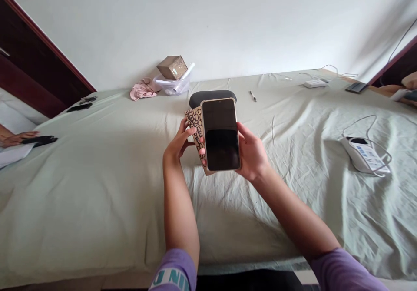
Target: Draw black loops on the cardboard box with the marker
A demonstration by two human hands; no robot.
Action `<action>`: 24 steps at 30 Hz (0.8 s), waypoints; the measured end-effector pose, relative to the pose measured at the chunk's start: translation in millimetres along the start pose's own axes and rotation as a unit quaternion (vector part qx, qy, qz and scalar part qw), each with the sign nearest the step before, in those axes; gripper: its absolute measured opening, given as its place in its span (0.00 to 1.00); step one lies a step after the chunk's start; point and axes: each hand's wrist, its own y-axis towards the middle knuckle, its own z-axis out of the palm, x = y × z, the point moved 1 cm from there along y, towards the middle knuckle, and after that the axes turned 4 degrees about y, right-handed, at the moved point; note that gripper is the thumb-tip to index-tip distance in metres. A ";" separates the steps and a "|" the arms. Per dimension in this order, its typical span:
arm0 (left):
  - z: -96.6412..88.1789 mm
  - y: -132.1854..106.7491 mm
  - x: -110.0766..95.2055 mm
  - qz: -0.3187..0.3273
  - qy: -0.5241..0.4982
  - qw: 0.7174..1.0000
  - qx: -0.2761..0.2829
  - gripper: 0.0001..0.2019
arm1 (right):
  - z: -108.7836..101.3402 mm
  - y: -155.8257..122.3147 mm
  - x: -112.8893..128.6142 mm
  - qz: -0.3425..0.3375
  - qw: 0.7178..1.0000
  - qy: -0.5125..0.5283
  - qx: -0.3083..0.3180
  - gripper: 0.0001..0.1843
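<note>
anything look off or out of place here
Mostly the phone case: it is off the phone, fanned out askew behind it, pinched by the left hand while the right hand holds the phone. The sheet is wrinkled, and a cardboard box sits tilted on a plastic tub.

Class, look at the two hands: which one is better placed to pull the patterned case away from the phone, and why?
Probably the left hand: its fingers already pinch the patterned case, while the right hand cradles the phone.
</note>
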 end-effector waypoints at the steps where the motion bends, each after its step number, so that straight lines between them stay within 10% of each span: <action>1: 0.1 0.1 -1.0 -0.009 -0.007 1.000 -0.006 0.39 | -6.4 2.4 5.9 -0.016 0.999 -0.030 -0.029 0.37; 4: 0.2 -0.6 -2.5 -0.025 -0.022 0.999 -0.025 0.38 | -42.2 12.5 28.7 -0.114 0.962 -0.174 -0.176 0.33; 7: 0.3 -1.1 -1.7 -0.033 -0.035 0.998 -0.029 0.38 | -93.8 23.4 51.8 -0.197 0.817 -0.424 -0.339 0.21; 9: 0.3 -0.6 -0.3 -0.037 -0.042 0.998 -0.029 0.38 | -127.4 30.5 59.0 -0.123 0.701 -0.583 -0.392 0.21; 11: -0.1 0.3 1.0 -0.037 -0.044 0.998 -0.031 0.37 | -155.5 36.2 57.6 -0.034 0.643 -0.650 -0.403 0.20; 17: -1.3 1.4 1.7 -0.039 -0.048 0.998 -0.034 0.36 | -196.8 42.2 34.6 0.058 0.623 -0.667 -0.404 0.22; 24: -2.1 2.0 3.3 -0.024 -0.045 0.998 -0.025 0.34 | -183.7 36.1 45.5 0.066 0.652 -0.660 -0.367 0.25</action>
